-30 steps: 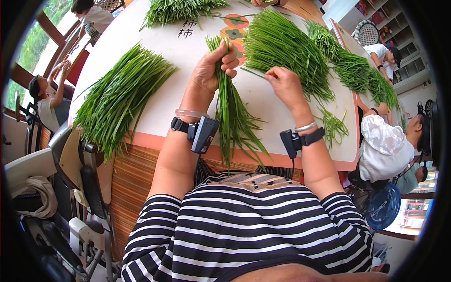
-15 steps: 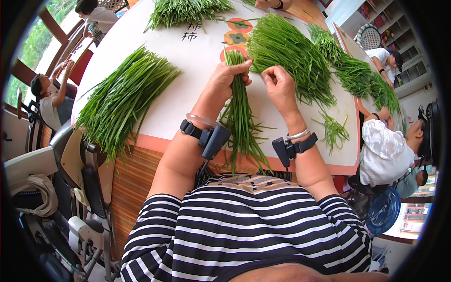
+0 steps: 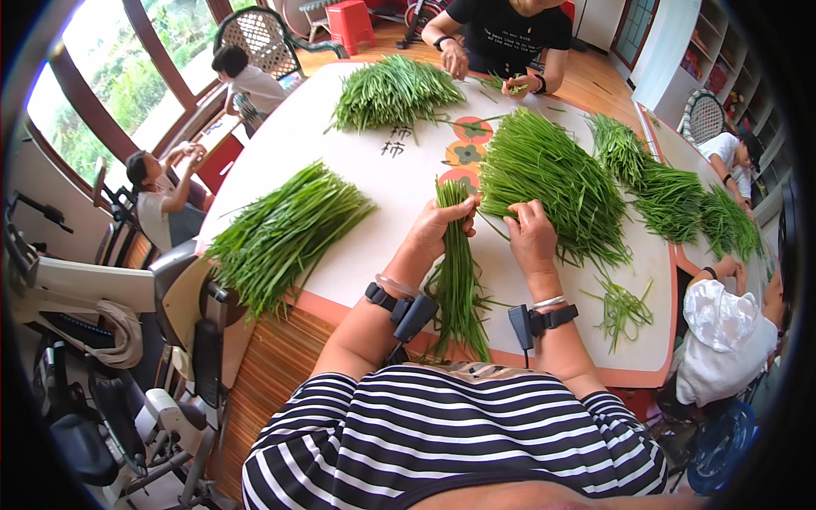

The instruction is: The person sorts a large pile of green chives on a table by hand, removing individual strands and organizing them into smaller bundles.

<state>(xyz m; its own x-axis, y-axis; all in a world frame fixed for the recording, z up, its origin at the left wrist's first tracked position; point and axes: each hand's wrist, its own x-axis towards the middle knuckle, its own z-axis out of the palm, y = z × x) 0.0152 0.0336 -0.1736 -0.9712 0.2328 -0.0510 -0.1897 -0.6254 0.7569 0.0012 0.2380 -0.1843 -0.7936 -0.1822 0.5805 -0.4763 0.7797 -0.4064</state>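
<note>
My left hand [image 3: 446, 219] is closed round an upright-gathered bundle of long green leaves [image 3: 459, 297] resembling garlic chives, whose tips hang toward the table's near edge. My right hand [image 3: 530, 231] pinches a thin single leaf [image 3: 491, 229] beside the bundle. Just beyond my right hand lies a large pile of the same greens [image 3: 557, 174]. Another pile [image 3: 280, 234] rests on the left of the white table [image 3: 365, 246], and loose leaves [image 3: 620, 310] lie scattered to the right of my right arm.
A co-worker in black [image 3: 501, 34] handles greens across the table, near a far pile [image 3: 391, 93]. More piles [image 3: 667, 200] line the right, beside seated people [image 3: 722, 348]. Two people [image 3: 161, 195] sit by the windows. Exercise equipment [image 3: 102, 408] stands at left.
The view has tilted up, showing the far co-worker and more of the room. My left hand has lowered the bundle slightly since a second ago; my right hand remains pinched beside it.
</note>
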